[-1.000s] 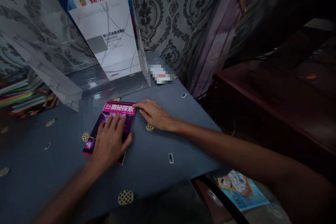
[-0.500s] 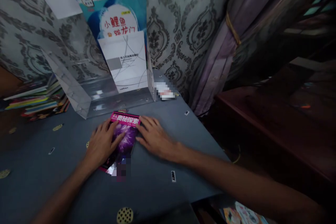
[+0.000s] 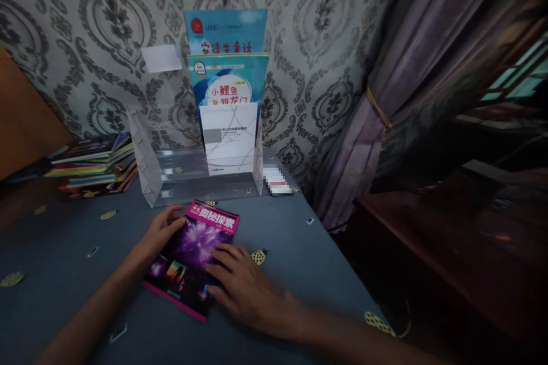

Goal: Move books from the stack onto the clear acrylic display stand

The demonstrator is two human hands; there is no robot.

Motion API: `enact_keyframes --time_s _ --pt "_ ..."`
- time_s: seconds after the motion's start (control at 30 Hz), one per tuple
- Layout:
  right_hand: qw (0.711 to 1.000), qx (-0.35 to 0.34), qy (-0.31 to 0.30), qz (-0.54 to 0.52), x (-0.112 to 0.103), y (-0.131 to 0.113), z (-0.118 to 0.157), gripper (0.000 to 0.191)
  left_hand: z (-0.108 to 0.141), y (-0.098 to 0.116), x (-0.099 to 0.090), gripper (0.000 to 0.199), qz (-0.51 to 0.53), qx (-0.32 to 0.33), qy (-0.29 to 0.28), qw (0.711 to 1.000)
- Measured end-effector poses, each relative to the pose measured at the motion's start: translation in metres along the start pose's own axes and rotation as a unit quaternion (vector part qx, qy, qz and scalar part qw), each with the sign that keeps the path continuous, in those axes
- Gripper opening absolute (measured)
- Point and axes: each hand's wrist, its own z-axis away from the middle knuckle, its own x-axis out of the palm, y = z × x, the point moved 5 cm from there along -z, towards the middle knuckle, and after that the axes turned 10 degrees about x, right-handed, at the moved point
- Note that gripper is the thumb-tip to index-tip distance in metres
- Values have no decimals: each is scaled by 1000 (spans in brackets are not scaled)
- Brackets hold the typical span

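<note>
A purple and black book (image 3: 194, 251) with a pink title band lies flat on the blue-grey tablecloth (image 3: 274, 274), its top tilted to the right. My left hand (image 3: 161, 232) rests at the book's upper left edge, fingers bent over it and apart. Across the right side of the cover lies my right hand (image 3: 244, 285), its fingers spread. Behind the book stands a clear acrylic rack (image 3: 205, 188), which holds a white booklet (image 3: 231, 145) in front of two blue books (image 3: 226, 31).
Stacked books (image 3: 98, 162) lie at the back left, beside a brown panel (image 3: 29, 114). A white item (image 3: 277, 180), partly pixelated, is right of the rack. Past the table's right edge are a purple curtain (image 3: 355, 142) and dark red furniture (image 3: 428, 239).
The view has shifted, and more of the book's cover now shows. My right hand has moved down from the title band to the book's lower right side. My left hand has moved to its upper left edge.
</note>
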Motion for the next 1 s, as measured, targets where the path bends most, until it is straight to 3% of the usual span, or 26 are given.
enact_keyframes --time_s 0.13,0.27,0.4,0.5,0.6,0.67,0.77,0.9,1.0 --pt "999 14 26 -44 -1 7 -2 27 5 -1 12 57 147 -103 -37 983" --pt "994 45 58 -77 -2 26 -5 31 12 8 24 52 225 -112 -69 966" --pt "984 92 102 -112 -2 51 -9 40 14 14 29 50 277 -95 -57 954" --pt "961 150 139 -184 -5 68 -11 53 16 15 29 46 310 -93 -31 946" --pt "910 208 159 -320 -5 82 -15 71 17 18 31 42 356 -83 -11 931" --pt "860 238 131 -433 -1 88 -19 77 18 19 32 43 384 -72 -6 920" --pt "802 246 41 -543 4 86 -26 63 18 20 32 46 401 -60 -15 914" --pt "776 219 -18 -591 -8 75 -28 54 19 20 29 48 402 -34 -49 914" --pt "782 192 -20 -592 -26 69 -29 51 20 25 26 52 398 -5 -74 914"
